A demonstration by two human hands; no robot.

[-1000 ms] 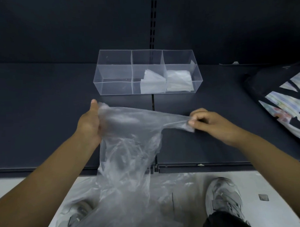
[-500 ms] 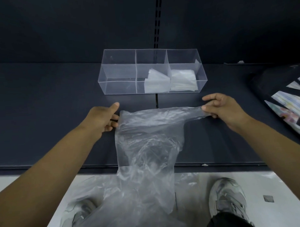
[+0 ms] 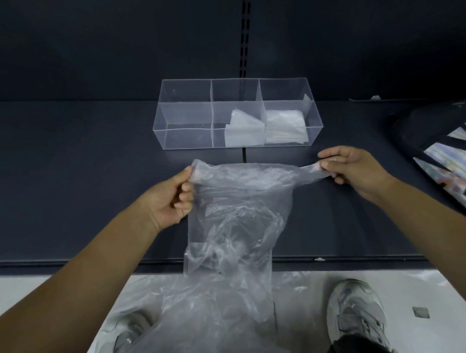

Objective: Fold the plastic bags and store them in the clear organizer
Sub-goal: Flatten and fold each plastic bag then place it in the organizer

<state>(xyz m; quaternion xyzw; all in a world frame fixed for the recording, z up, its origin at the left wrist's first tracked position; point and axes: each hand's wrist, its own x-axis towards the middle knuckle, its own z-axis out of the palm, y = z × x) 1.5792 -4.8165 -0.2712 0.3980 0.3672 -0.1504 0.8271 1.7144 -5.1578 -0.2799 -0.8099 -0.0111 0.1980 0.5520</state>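
A dark printed bag (image 3: 442, 153) lies on the shelf (image 3: 68, 182) right of the right hand (image 3: 358, 169); a grey sneaker (image 3: 355, 312) stands below that hand on pale floor (image 3: 442, 295).

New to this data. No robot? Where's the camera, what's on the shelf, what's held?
There is no machine here. A person works with bare hands, and the single camera sits on their head looking forward and down, so both arms enter from the bottom of the picture. The left hand and right hand each pinch an upper end of a clear plastic bag, pulled wide between them over a dark shelf. The bag's lower part hangs past the shelf's front edge. Behind it on the shelf stands the clear organizer, with folded bags in its middle and right sections. A patterned bag lies at the right. On the floor are the person's shoes and more loose plastic.
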